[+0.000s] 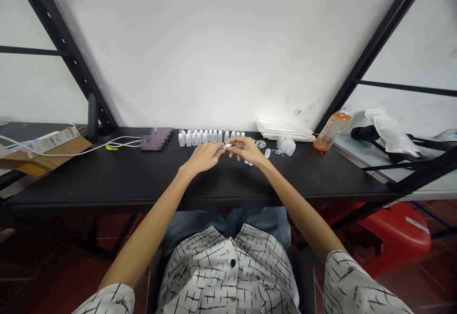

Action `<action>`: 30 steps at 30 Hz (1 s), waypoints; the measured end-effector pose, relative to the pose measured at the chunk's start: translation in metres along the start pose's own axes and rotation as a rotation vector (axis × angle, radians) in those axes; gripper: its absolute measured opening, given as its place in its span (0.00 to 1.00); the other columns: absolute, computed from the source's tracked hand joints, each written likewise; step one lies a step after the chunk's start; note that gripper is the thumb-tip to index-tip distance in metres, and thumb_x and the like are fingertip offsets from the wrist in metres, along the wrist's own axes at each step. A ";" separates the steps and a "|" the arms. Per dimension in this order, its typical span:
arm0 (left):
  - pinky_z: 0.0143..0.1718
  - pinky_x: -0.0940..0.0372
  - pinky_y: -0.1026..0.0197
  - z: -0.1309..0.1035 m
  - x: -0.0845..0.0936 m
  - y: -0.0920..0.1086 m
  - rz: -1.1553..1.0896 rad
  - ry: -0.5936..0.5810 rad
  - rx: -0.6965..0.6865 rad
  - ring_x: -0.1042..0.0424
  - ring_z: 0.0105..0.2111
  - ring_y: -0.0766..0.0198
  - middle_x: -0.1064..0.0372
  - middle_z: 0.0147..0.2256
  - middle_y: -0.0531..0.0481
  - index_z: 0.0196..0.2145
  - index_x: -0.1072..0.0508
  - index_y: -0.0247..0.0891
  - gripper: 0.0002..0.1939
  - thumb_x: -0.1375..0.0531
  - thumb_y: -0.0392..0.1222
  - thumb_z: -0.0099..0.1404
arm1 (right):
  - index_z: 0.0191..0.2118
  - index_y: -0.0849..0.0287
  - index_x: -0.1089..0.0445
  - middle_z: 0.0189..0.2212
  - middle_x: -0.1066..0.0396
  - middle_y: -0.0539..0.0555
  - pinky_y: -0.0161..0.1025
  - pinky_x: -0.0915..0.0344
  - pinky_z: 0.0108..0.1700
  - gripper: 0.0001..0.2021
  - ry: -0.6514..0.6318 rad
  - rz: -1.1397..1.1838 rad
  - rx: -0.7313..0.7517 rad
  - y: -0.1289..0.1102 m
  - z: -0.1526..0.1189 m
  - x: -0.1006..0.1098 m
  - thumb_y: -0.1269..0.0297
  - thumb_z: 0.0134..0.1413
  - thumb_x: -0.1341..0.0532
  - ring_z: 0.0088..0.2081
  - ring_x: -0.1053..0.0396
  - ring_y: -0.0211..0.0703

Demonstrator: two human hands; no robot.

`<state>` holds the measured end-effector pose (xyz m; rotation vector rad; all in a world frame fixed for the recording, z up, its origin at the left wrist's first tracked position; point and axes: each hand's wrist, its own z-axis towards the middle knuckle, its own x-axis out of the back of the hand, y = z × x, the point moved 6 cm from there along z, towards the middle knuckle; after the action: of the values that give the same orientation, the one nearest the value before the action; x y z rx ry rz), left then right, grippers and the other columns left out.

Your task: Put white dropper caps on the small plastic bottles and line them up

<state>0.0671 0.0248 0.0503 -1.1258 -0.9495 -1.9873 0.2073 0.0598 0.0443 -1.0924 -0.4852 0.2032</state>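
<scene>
In front of me my left hand (204,157) is closed around a small translucent plastic dropper bottle (224,147), mostly hidden by the fingers. The fingertips of my right hand (249,150) pinch a small white piece, apparently its cap (229,145), at the bottle's end. Beyond both hands runs a row of similar capped dropper bottles (194,139), standing upright. Small white caps (249,163) lie just below my right hand. To its right are a heap of thin white looped parts (260,143), one bottle lying flat (267,153) and a cluster of loose bottles (286,145).
A black desk (143,181) carries everything. Left of the row lie a blurred flat object (156,139), a white cable (123,141) and a cardboard box (46,150). White packets (285,130) and an orange drink bottle (332,131) stand right. A red stool (400,238) is below.
</scene>
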 end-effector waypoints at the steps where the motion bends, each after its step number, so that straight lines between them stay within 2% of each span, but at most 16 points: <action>1: 0.43 0.35 0.55 0.000 0.000 0.000 -0.004 0.004 -0.001 0.27 0.43 0.50 0.24 0.39 0.43 0.49 0.25 0.39 0.17 0.51 0.42 0.71 | 0.39 0.62 0.27 0.32 0.26 0.55 0.32 0.36 0.19 0.21 0.004 0.011 0.000 0.000 0.000 0.001 0.50 0.44 0.29 0.26 0.27 0.40; 5: 0.44 0.35 0.54 0.000 0.000 0.000 -0.024 -0.002 0.009 0.27 0.45 0.49 0.24 0.40 0.43 0.51 0.25 0.40 0.18 0.50 0.42 0.71 | 0.39 0.64 0.25 0.32 0.25 0.56 0.33 0.34 0.21 0.19 0.003 0.022 -0.008 0.001 0.000 0.003 0.55 0.44 0.29 0.27 0.27 0.40; 13: 0.41 0.36 0.55 0.000 -0.001 0.000 -0.051 -0.026 0.018 0.27 0.40 0.51 0.25 0.39 0.43 0.47 0.24 0.38 0.18 0.52 0.42 0.72 | 0.39 0.63 0.22 0.35 0.24 0.57 0.33 0.36 0.20 0.17 -0.006 0.024 0.018 0.005 0.003 0.006 0.57 0.44 0.30 0.28 0.26 0.41; 21: 0.35 0.39 0.58 0.000 0.001 0.001 -0.142 -0.086 0.061 0.29 0.32 0.56 0.27 0.32 0.46 0.40 0.24 0.37 0.19 0.52 0.47 0.72 | 0.36 0.64 0.21 0.26 0.25 0.54 0.33 0.35 0.21 0.16 -0.032 0.023 0.005 0.005 0.002 0.007 0.57 0.42 0.28 0.26 0.27 0.42; 30: 0.40 0.37 0.55 -0.001 0.004 0.000 -0.091 0.001 0.024 0.27 0.41 0.52 0.24 0.43 0.43 0.49 0.25 0.38 0.16 0.46 0.44 0.69 | 0.32 0.65 0.25 0.23 0.28 0.52 0.31 0.34 0.20 0.21 -0.064 0.020 -0.082 0.003 -0.001 0.004 0.49 0.44 0.29 0.24 0.28 0.38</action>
<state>0.0653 0.0234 0.0541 -1.0862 -1.0382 -2.0427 0.2118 0.0625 0.0423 -1.1736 -0.5439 0.2376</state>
